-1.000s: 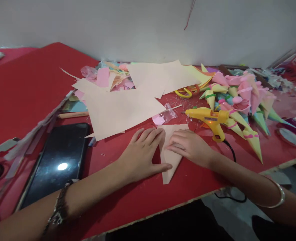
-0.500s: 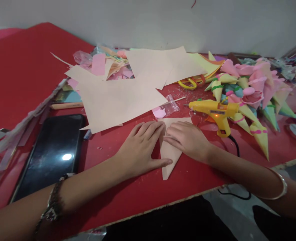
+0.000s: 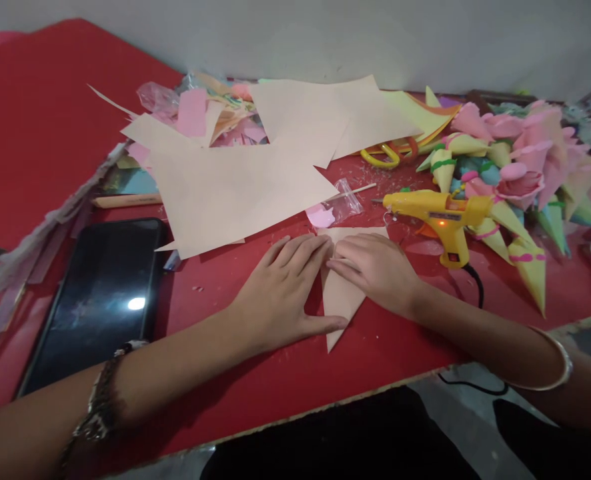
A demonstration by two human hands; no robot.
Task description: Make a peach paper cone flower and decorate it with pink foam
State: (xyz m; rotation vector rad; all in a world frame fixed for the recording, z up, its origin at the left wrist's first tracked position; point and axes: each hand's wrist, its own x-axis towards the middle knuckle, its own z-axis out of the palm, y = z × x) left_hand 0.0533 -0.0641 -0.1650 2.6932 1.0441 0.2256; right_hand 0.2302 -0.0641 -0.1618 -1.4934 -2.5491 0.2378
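A cream paper piece, folded to a point at its lower end, lies on the red table beneath my hands. My left hand rests flat along its left side, fingers stretched out and thumb reaching across the lower part. From the right, my right hand bends its fingers over the upper part, thumb and fingertips pressed on the paper close to the left fingertips. What lies under the right fingers is hidden. To the right of that hand is a yellow glue gun with an orange light lit.
Large cream sheets spread behind my hands, near yellow-handled scissors. A black phone lies at left. Paper cones and pink paper flowers pile up at right. A small plastic bag sits above the paper.
The lower end of the paper piece was blunt and now comes to a sharper point. Both hands stay nearly in place on it. The view has shifted slightly.
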